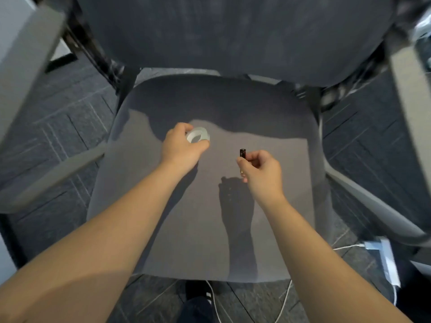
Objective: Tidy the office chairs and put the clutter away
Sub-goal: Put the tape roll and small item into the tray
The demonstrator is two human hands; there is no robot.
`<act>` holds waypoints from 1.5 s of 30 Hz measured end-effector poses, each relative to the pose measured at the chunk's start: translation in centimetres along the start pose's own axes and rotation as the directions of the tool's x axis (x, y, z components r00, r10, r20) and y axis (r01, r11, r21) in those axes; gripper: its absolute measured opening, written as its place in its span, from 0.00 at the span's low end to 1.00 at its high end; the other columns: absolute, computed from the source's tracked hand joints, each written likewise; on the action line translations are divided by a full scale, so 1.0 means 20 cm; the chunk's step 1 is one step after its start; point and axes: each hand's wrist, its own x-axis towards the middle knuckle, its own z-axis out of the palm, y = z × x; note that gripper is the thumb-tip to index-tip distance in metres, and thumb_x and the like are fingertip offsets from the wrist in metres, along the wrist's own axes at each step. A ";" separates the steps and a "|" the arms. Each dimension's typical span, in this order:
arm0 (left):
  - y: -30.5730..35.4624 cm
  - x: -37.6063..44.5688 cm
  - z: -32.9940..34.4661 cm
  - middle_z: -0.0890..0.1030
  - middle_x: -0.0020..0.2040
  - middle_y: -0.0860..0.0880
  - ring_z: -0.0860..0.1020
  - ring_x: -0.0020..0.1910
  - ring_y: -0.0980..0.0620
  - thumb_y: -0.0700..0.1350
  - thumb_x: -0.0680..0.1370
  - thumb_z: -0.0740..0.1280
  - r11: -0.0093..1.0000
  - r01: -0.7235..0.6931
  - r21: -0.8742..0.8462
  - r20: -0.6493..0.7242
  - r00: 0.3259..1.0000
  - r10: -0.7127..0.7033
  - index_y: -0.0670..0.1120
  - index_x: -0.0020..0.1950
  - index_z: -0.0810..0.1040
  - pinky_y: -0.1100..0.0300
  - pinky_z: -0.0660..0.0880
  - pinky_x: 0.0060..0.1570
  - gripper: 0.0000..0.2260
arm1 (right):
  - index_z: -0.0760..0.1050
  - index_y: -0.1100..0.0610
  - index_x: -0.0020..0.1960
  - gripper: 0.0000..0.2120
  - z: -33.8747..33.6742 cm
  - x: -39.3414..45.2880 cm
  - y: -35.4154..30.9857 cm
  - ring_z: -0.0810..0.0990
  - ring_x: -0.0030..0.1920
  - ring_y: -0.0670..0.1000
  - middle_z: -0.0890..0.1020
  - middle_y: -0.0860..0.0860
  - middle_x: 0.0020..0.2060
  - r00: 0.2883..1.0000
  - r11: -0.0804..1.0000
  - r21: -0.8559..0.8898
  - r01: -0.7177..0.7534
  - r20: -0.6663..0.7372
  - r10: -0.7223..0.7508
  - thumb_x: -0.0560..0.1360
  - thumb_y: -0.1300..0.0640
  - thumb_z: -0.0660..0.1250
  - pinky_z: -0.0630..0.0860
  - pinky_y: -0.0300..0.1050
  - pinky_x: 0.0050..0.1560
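The office chair (205, 206) faces the camera, with its grey seat filling the centre of the view and its dark backrest (233, 31) rising along the top. Grey armrests run down both sides of the seat.

The left hand (180, 149) is above the middle of the seat, towards the back edge. Its thumb and fingers curl around a roll of clear tape (197, 135), gripping it by the outer rim with the hole facing up. Whether the roll touches the seat cannot be told.

The right hand (262, 170) is just to the right of it, nearer the right edge of the seat. Thumb and fingers pinch a small dark cylindrical object (242, 153), held upright, with its top end projecting above the fingertips. What the object is cannot be told. The hand's shadow falls on the seat to its lower left.

A white cable (285, 301) runs across the carpet (58, 127) beneath the front edge of the seat. A white power adapter (387, 259) lies on the floor beyond the front right corner.
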 end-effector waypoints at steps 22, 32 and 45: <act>1.44 -1.97 0.55 0.74 0.43 0.57 0.74 0.49 0.50 0.48 0.69 0.70 0.822 -0.505 -0.263 0.398 0.719 0.569 0.45 0.64 0.70 0.53 0.72 0.55 0.25 | 0.68 0.48 0.34 0.13 -2.21 -1.41 -0.29 0.73 0.37 0.50 0.74 0.46 0.33 0.796 0.965 -0.016 0.260 -0.562 -0.224 0.72 0.62 0.65 0.78 0.57 0.51; 1.79 -2.84 1.12 0.75 0.56 0.49 0.74 0.56 0.48 0.47 0.73 0.67 0.720 -0.673 -0.170 0.583 0.520 0.624 0.46 0.66 0.68 0.55 0.72 0.56 0.23 | 0.71 0.57 0.44 0.04 -3.18 -2.03 0.09 0.74 0.41 0.55 0.73 0.46 0.33 0.626 0.986 -0.013 0.166 -0.771 -0.115 0.72 0.63 0.65 0.73 0.52 0.46; 2.27 -3.02 1.67 0.75 0.63 0.45 0.73 0.54 0.50 0.47 0.72 0.69 0.641 -0.746 -0.178 0.640 0.407 0.652 0.44 0.65 0.68 0.54 0.72 0.54 0.23 | 0.74 0.58 0.46 0.04 -3.82 -1.89 0.15 0.76 0.41 0.54 0.77 0.51 0.38 0.563 0.987 -0.021 0.159 -0.819 -0.108 0.72 0.64 0.65 0.71 0.45 0.42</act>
